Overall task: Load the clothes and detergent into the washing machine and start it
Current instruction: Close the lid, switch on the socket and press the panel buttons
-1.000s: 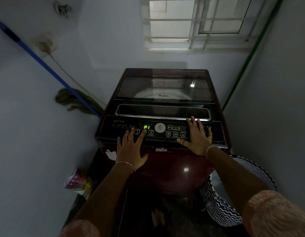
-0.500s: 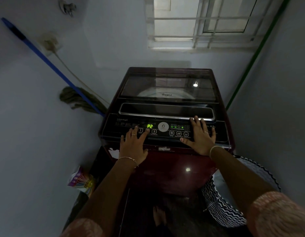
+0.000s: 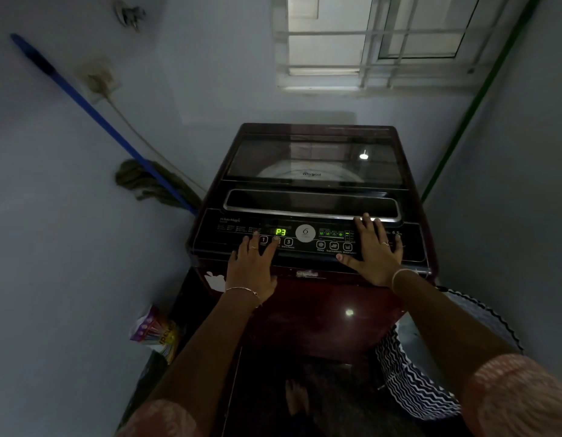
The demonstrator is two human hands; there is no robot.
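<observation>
Narrow and dim is the room, with pale walls and a barred window (image 3: 368,42) above; a mop (image 3: 147,184) leans in the left corner. The dark red washing machine (image 3: 320,310) stands between the walls, directly in front of the person; its glass lid (image 3: 314,159) lies closed, and whether clothes are inside I cannot tell, only a pale drum shows through. On the control panel (image 3: 412,247) the display (image 3: 280,231) reads P3.

The left hand (image 3: 251,269) lies with the fingers spread and almost straight; its index fingertip touches the button between button 1 (image 3: 263,239) and the Start/Pause button (image 3: 288,242); it grips nothing. The right hand (image 3: 374,250) rests flat on the right part of the panel, fingers straight, also holding nothing.

I judge that the programme is being chosen and the start is not yet given. Several things could go wrong from here; one more touch of the index finger may pass the wished programme; the right thumb lies just beside the Water Level button (image 3: 347,246), so leaning weight could change that setting by accident; in such weak light the small labels are easy to misread.

A striped laundry basket (image 3: 409,383) stands at the right, a colourful packet (image 3: 156,335) on the floor at the left; if it is the detergent I cannot tell.
</observation>
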